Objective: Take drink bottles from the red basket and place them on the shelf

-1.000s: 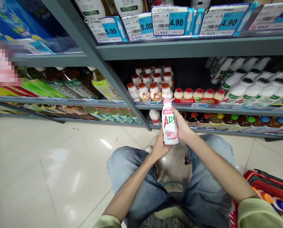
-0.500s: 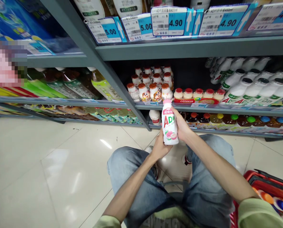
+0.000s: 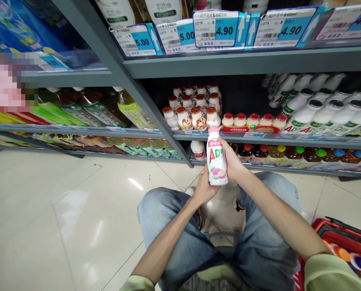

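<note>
Virtually nothing had moved since the earlier frame: the pink-capped bottle (image 3: pixel 217 159) was between left grip (image 3: pixel 204 187), grasping its lower left, and right grip (image 3: pixel 232 163), curled against its right side.

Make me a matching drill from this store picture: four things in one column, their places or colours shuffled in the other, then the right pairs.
Things
1. pink-capped bottle
2. jeans
3. basket
4. price tags

Places and colours
A. red, at the lower right of the picture
B. lined up along the edge of the upper shelf
C. held by the left hand and the right hand
D. faded blue

Right pairs
1-C, 2-D, 3-A, 4-B
</note>
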Demonstrator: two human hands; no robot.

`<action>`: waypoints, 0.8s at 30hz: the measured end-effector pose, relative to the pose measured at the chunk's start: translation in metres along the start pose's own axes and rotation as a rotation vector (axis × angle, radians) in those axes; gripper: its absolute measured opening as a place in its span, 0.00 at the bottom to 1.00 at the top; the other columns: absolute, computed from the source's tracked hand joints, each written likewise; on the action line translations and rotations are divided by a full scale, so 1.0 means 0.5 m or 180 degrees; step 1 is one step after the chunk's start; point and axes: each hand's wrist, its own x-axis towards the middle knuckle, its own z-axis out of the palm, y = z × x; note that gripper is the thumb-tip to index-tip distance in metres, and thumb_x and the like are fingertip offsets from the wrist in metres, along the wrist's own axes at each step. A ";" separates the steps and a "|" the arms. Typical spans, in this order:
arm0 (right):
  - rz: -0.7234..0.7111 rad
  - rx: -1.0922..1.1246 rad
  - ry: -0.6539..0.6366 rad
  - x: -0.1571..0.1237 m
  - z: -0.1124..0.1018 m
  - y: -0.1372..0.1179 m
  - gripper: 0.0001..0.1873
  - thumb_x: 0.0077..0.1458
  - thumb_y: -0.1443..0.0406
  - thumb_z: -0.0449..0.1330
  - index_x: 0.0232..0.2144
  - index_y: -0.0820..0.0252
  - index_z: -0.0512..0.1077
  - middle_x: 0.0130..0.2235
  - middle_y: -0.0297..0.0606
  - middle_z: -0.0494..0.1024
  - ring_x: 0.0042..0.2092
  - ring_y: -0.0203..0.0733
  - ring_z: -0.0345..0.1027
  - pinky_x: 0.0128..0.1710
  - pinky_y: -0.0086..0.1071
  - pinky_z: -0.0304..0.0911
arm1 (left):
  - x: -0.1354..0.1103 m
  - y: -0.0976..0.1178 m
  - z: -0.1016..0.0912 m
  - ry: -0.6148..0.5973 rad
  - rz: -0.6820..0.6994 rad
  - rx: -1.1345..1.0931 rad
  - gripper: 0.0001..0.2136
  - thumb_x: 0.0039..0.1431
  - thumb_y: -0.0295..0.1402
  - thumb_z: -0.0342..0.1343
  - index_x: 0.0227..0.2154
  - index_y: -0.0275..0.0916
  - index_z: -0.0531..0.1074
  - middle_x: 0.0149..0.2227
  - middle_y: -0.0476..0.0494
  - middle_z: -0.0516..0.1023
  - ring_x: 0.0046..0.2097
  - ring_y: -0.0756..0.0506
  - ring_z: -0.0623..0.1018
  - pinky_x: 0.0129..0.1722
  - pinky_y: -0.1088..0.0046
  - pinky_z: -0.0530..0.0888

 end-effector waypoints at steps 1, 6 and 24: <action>0.0005 0.0006 -0.0003 0.001 0.000 0.000 0.22 0.62 0.47 0.60 0.29 0.60 0.73 0.23 0.37 0.77 0.24 0.40 0.71 0.26 0.32 0.71 | 0.000 0.000 0.000 -0.0002 -0.0003 -0.0007 0.34 0.47 0.26 0.60 0.61 0.38 0.61 0.37 0.48 0.81 0.32 0.46 0.77 0.33 0.70 0.73; 0.0000 0.0043 0.0005 0.000 0.001 0.000 0.19 0.61 0.50 0.61 0.28 0.59 0.72 0.23 0.37 0.77 0.24 0.40 0.71 0.26 0.32 0.70 | 0.001 0.002 -0.001 -0.0024 -0.0094 -0.0001 0.36 0.47 0.26 0.61 0.61 0.38 0.60 0.36 0.48 0.81 0.33 0.46 0.77 0.34 0.70 0.74; -0.0788 0.0414 -0.0615 -0.023 0.003 -0.027 0.11 0.45 0.65 0.68 0.34 0.59 0.74 0.29 0.32 0.80 0.29 0.40 0.71 0.34 0.34 0.71 | 0.021 0.024 0.008 0.0551 0.0109 -0.0859 0.54 0.40 0.44 0.76 0.66 0.40 0.51 0.66 0.28 0.63 0.63 0.35 0.71 0.58 0.59 0.73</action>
